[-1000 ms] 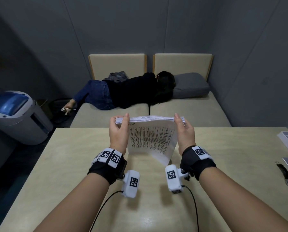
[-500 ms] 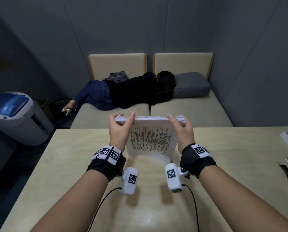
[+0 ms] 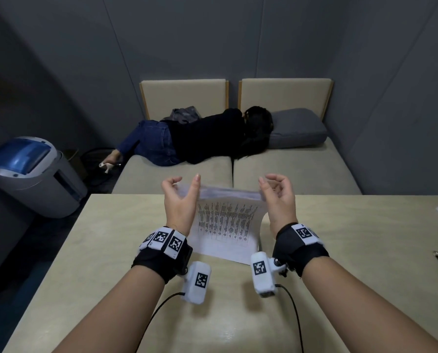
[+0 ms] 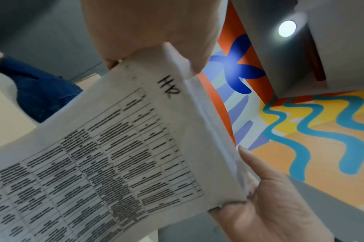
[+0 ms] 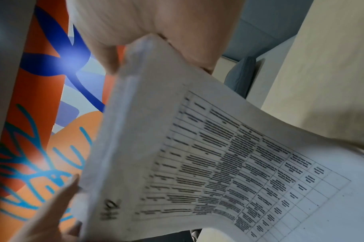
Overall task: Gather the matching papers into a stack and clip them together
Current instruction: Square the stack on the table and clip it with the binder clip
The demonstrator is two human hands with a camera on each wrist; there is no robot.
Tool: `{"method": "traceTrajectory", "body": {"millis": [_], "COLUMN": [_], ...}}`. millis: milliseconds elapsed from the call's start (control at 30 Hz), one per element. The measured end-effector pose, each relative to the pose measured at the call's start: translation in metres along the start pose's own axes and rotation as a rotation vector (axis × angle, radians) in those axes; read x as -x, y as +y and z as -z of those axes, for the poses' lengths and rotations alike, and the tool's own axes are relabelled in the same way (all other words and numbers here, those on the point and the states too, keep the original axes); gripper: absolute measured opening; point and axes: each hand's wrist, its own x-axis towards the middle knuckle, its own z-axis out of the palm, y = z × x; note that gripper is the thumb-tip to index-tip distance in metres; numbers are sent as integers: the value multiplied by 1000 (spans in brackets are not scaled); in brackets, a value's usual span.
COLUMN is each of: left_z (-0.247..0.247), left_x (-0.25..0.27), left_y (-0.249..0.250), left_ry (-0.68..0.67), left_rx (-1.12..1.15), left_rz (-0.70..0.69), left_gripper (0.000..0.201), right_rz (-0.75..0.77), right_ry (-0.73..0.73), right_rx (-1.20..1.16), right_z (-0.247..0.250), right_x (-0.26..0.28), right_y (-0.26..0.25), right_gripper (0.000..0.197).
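Both hands flank the paper stack point(image 3: 227, 220), stood on edge on the table point(image 3: 365, 250), likely to square it: left hand point(image 3: 179, 200) and right hand point(image 3: 279, 200) loosely grasping its top corners.

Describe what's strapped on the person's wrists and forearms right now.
Both forearms are bare, with no sleeves. The left hand and right hand each sit above a black fabric wristband carrying white tiles printed with black square fiducial markers. A white boxy camera module, also marked with a black code, hangs under each wrist, and a thin black cable trails back from it over the table.
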Motion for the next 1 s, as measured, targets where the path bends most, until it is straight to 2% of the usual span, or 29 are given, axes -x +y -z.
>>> {"method": "traceTrajectory", "body": {"millis": [67,233,300,400,467,500,567,600,633,667,700,767,800,833,867,900,967,1000], "left_z": [-1,-15,-24,-33,-30,-25,-16,-12,-9,-6,-5,-7,-9,-7,-5,-4,1,3], "left_x": [-2,2,4,1,-8,-15,-31,-37,-42,-45,-47,-45,-42,-40,-35,-34,-30,-26], "left_y": [-8,-28,-27,-15,-11,-15,-30,-41,-53,-66,-77,-90,-93,-96,-89,-87,-81,-77], "left_ry": [9,6,11,-71,-153,-201,-336,-427,-515,-603,-702,-852,-900,-939,-963,-968,-974,-982], "left_rx": [-32,-99,-69,21,127,152,104,58,1,-58,-96,-175,-190,-170,-131,-90,-30,-53], "left_rz": [14,76,71,12,-7,-8,-25,-19,0,47,96,163,166,175,200,203,153,125], "left_gripper": [39,33,31,31,46,64,106,118,122,117,101,51,41,43,48,62,109,119], "right_rz": [44,40,31,30,21,8,-29,-50,-72,-90,-107,-134,-145,-157,-166,-171,-170,-171], "right_ry": [0,4,20,54,101,134,211,253,291,316,337,366,378,390,400,408,414,412], "right_rx": [52,139,149,185,195,193,146,124,105,93,88,83,82,81,83,89,121,137], "right_z": [-4,-12,-15,-12,-4,1,10,14,18,20,23,24,23,22,21,20,19,19], "right_x": [-1,2,-1,-10,-21,-28,-42,-48,-54,-58,-63,-70,-74,-78,-81,-84,-87,-88], "right_y": [3,26,34,34,31,30,30,31,32,32,33,35,36,37,38,38,38,40], "right_gripper": [6,17,19,21,21,22,24,24,25,25,26,28,29,30,31,31,30,29]}}
